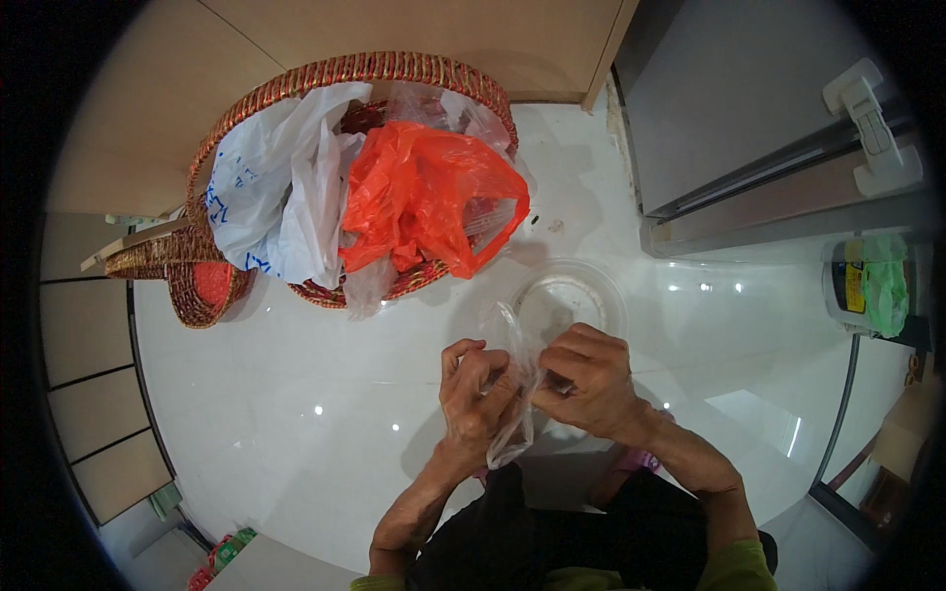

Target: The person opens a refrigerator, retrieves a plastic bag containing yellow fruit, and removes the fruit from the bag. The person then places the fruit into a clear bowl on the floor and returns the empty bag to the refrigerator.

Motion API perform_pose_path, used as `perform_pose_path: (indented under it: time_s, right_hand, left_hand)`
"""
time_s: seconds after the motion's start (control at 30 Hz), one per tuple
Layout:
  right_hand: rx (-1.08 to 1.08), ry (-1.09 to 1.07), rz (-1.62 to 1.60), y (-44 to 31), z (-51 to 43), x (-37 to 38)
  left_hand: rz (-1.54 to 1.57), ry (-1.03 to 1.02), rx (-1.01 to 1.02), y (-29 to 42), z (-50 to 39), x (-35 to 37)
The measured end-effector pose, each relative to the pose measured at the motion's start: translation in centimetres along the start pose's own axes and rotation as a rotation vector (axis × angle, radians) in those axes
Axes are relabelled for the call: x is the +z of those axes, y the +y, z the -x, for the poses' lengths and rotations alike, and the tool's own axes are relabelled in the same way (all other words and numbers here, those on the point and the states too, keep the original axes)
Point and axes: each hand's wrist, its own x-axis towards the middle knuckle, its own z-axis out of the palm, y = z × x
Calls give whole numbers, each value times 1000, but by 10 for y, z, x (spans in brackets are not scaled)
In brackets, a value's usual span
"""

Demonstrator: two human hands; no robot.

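Between my two hands, above the tiled floor, is a thin clear plastic bag (515, 436). My left hand (479, 395) grips its left side with bent fingers. My right hand (585, 380) pinches its right side, fingers curled in. Just beyond them a round clear plastic tub (610, 295) stands on the floor, partly hidden by the bag and my right hand. Farther off, a large woven basket (403, 68) with an arched handle or rim holds a red plastic bag (414, 199), a white plastic bag (273, 170) with blue writing and crumpled clear bags.
Smaller woven baskets (188, 247) stand left of the large one, before wooden cabinet doors (443, 33). A grey appliance (724, 96) with a white latch (872, 125) rises at the upper right. A plastic container (842, 281) with a green bag is at the right.
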Motion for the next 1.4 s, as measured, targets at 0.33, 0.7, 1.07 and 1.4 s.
perform_pose_path:
  time_s: [0.33, 0.7, 1.07, 1.4]
  right_hand:
    - [59, 79, -121, 3, 0, 2]
    - [275, -173, -404, 15, -3, -11]
    - [34, -252, -274, 15, -10, -27]
    - [-16, 70, -302, 12, -6, -29]
  left_hand:
    - [93, 154, -94, 7, -1, 10]
    - [198, 125, -345, 13, 4, 8]
    - [350, -44, -329, 13, -5, -9]
    - [990, -81, -658, 1, -2, -20]
